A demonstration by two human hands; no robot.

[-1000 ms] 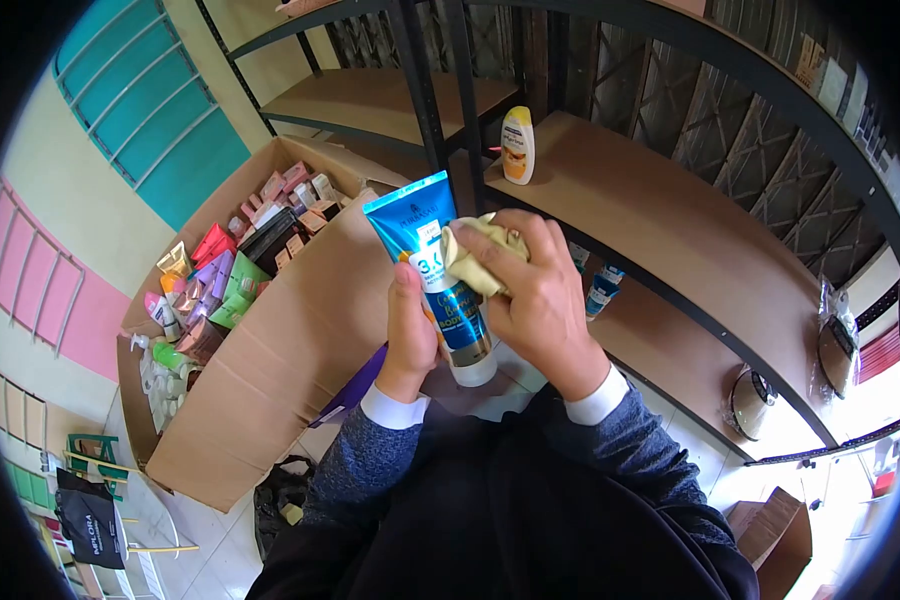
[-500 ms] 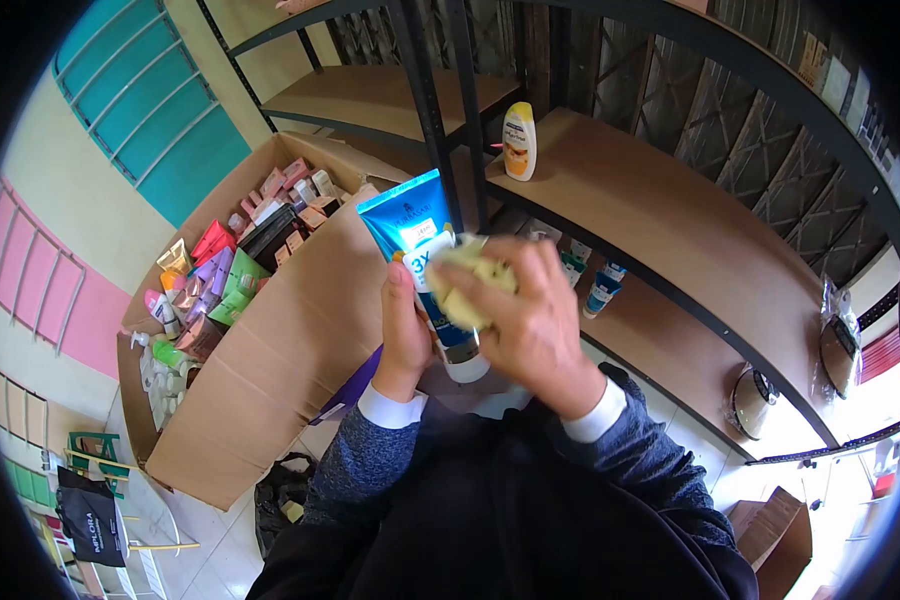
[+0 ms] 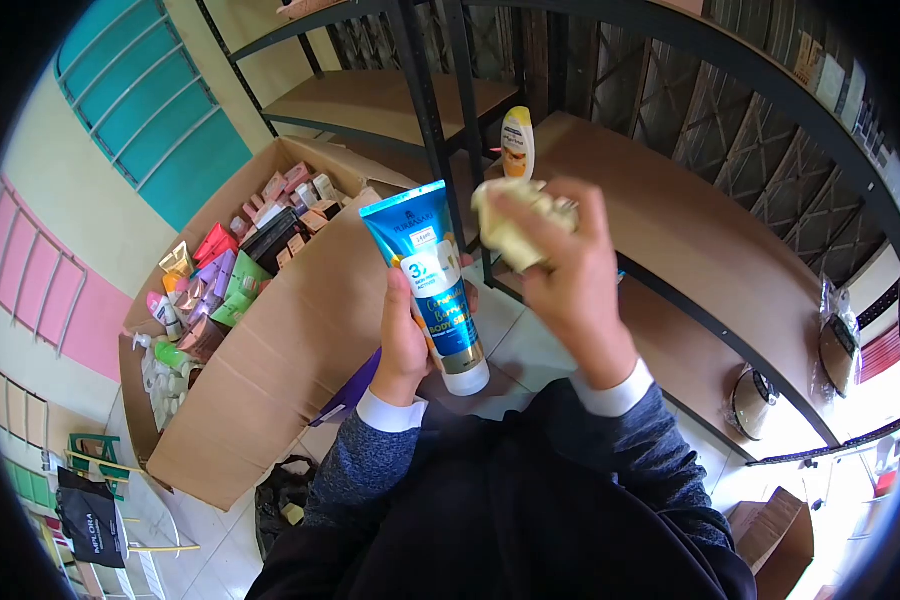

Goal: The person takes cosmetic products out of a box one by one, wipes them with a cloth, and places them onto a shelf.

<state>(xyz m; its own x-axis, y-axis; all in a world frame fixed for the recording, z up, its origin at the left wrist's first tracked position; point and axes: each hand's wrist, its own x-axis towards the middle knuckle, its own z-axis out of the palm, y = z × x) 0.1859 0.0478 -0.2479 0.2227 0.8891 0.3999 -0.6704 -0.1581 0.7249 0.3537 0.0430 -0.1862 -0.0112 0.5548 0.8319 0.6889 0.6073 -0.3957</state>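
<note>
In my left hand (image 3: 404,335) is a blue tube of body serum (image 3: 432,290), its white cap pointing down and its flat crimped end up. My fingers wrap round the tube from behind, with the thumb along its left side. My right hand (image 3: 580,285) grips a crumpled pale yellow cloth (image 3: 520,222), held up to the right of the tube and apart from it. Some motion blur softens this hand and the cloth. Behind the cloth, a white bottle with a yellow cap (image 3: 517,140) stands on the shelf.
On the left, a large cardboard box (image 3: 260,350) holds many cosmetic packages. A dark-framed shelf unit (image 3: 660,220) with brown boards curves across the right. A black plastic bag (image 3: 282,500) lies on the tiled floor, and an open carton (image 3: 778,540) sits at lower right.
My right hand has lifted the cloth off the tube's front, moving up and to the right. The tube's printed label is now uncovered. My left hand keeps its hold, slightly lower.
</note>
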